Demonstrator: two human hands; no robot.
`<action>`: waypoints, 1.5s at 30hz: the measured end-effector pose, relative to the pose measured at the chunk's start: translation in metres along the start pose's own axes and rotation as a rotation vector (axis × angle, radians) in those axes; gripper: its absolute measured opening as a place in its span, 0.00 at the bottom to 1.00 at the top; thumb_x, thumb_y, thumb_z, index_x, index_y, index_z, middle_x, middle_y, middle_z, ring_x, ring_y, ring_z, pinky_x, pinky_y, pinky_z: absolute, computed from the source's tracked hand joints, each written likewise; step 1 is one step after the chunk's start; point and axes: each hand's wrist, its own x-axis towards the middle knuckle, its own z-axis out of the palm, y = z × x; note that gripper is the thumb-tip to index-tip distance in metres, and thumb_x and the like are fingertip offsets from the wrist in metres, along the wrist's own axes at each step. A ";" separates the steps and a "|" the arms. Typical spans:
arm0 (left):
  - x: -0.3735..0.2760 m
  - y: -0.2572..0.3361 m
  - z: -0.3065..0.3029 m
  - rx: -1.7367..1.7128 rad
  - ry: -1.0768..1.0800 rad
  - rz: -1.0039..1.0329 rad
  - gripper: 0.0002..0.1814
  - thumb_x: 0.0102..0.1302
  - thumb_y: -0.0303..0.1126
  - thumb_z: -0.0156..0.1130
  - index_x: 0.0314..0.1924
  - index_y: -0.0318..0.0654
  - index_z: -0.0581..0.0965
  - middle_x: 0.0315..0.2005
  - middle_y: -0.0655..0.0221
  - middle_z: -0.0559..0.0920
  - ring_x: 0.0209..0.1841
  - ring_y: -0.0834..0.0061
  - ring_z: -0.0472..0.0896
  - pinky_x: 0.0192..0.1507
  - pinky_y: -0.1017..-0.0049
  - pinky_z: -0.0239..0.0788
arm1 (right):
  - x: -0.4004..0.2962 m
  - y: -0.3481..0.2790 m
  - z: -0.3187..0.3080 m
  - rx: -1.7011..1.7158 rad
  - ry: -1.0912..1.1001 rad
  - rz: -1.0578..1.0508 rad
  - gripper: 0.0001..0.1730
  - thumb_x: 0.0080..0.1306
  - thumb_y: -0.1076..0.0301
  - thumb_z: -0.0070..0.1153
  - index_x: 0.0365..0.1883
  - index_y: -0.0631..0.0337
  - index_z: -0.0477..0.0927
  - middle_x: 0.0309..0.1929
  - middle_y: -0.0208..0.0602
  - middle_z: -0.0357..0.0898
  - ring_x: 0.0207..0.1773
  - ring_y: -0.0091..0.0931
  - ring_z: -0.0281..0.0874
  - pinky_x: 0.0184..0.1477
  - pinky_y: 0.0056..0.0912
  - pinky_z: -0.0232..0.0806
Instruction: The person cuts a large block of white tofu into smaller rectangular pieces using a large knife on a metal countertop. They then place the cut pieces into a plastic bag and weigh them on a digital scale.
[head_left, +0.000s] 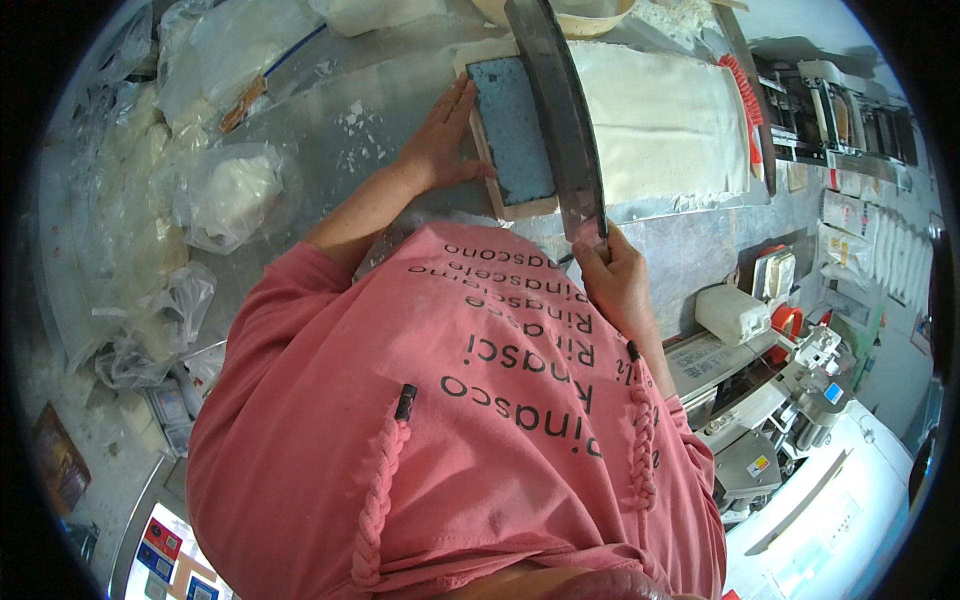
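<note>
My left hand (450, 142) rests with fingers spread along the left edge of a blue block (514, 131), which lies on folded pale dough. In my right hand (613, 277) is the near end of a long, broad steel blade (562, 105). The blade stretches away from me across the dough, just right of the blue block. A wide layered dough sheet (660, 124) extends to the right of the blade. How the block's underside meets the dough is hidden.
Plastic-wrapped dough (238, 187) and crumpled plastic bags lie at the left. A red-bristled brush (742, 94) borders the sheet's right end. A round basket (592, 22) stands at the back. A white jug (731, 311) and a metal machine (780, 405) are at the lower right.
</note>
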 end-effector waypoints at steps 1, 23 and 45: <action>0.000 0.001 -0.002 0.005 -0.009 -0.007 0.65 0.39 0.56 0.72 0.68 0.35 0.43 0.69 0.57 0.41 0.71 0.60 0.41 0.69 0.67 0.44 | 0.000 0.001 0.001 0.004 0.001 0.004 0.19 0.62 0.70 0.53 0.52 0.65 0.72 0.14 0.23 0.65 0.18 0.12 0.59 0.20 0.19 0.55; 0.028 0.046 0.002 0.486 -0.032 0.159 0.38 0.61 0.55 0.51 0.63 0.37 0.59 0.66 0.61 0.55 0.68 0.62 0.52 0.67 0.63 0.41 | 0.005 0.012 0.002 0.032 -0.047 -0.114 0.18 0.66 0.63 0.48 0.51 0.65 0.71 0.14 0.40 0.68 0.17 0.23 0.67 0.23 0.30 0.61; 0.239 -0.022 -0.031 -0.351 -0.114 -0.634 0.18 0.55 0.42 0.45 0.18 0.37 0.71 0.14 0.64 0.72 0.16 0.71 0.69 0.21 0.69 0.58 | 0.041 -0.033 -0.009 -0.457 -0.168 0.246 0.15 0.57 0.67 0.43 0.34 0.71 0.75 0.28 0.63 0.76 0.34 0.55 0.74 0.41 0.52 0.68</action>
